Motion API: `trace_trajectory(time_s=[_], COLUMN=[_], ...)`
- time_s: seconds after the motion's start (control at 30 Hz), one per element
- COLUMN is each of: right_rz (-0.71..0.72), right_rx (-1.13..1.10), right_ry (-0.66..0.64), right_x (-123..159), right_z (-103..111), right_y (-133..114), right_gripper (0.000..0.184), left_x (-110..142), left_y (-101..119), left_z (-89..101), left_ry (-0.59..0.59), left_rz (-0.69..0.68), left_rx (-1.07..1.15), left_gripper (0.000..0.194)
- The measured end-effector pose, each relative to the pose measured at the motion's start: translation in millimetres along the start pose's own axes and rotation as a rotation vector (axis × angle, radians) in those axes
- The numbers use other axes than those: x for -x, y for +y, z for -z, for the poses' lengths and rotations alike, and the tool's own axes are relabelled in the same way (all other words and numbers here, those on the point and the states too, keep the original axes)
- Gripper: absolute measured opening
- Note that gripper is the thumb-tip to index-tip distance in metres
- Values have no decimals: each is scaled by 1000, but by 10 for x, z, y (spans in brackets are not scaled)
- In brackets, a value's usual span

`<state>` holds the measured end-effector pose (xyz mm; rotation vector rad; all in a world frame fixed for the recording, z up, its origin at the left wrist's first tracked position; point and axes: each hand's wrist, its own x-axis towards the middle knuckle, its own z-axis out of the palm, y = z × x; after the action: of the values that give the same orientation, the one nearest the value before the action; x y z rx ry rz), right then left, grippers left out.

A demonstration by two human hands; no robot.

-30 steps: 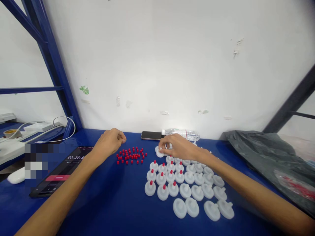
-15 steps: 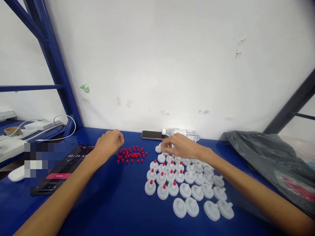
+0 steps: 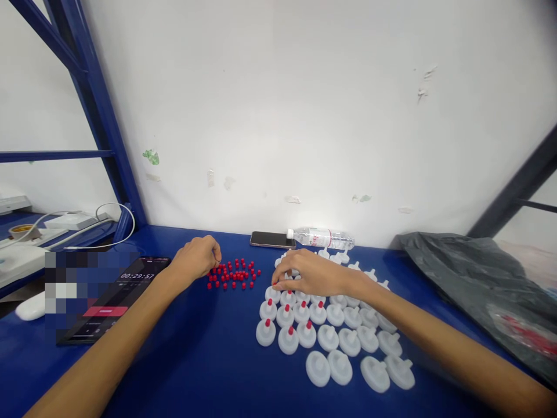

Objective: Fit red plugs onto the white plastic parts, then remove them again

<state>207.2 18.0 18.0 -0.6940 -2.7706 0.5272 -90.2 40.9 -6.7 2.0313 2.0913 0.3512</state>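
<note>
My left hand (image 3: pixel 200 256) is closed in a pinch at the left edge of the scattered small red caps (image 3: pixel 237 276); its fingertips point down and what they hold, if anything, is hidden. My right hand (image 3: pixel 311 271) reaches over the white round lids with spouts (image 3: pixel 335 314). Its thumb and forefinger close on a red cap on top of a lid (image 3: pixel 272 295) at the group's left side. Several lids nearby wear red caps on their spouts, while those farther right have bare spouts. My right hand and forearm cover part of the group.
A clear water bottle (image 3: pixel 322 237) and a dark phone (image 3: pixel 272 240) lie by the wall. Another phone showing a timer (image 3: pixel 137 276) lies at left. A grey plastic bag (image 3: pixel 452 273) is at right. Blue frame posts (image 3: pixel 93 104) stand at the sides.
My right hand has moved down and left, from the back lids to a capped lid nearer me. My left hand has lowered slightly toward the loose red caps.
</note>
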Motion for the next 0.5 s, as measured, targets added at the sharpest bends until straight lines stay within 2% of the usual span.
trace_trajectory(time_s=[0.1, 0.23, 0.37, 0.5], right_rz=[10, -3, -109, -151], right_rx=[-16, -31, -92, -118], right_ry=[0, 24, 81, 115], right_x=[-9, 1, 46, 57], right_z=[-19, 20, 81, 98], right_y=[9, -35, -98, -123], right_gripper=[31, 27, 22, 18], left_x=[2, 31, 106, 249], left_y=[0, 24, 160, 437], left_z=[-6, 22, 104, 158], left_ry=[-4, 37, 174, 295], left_rz=[-4, -15, -46, -210], left_rx=[-6, -34, -47, -10], left_gripper=[22, 8, 25, 32])
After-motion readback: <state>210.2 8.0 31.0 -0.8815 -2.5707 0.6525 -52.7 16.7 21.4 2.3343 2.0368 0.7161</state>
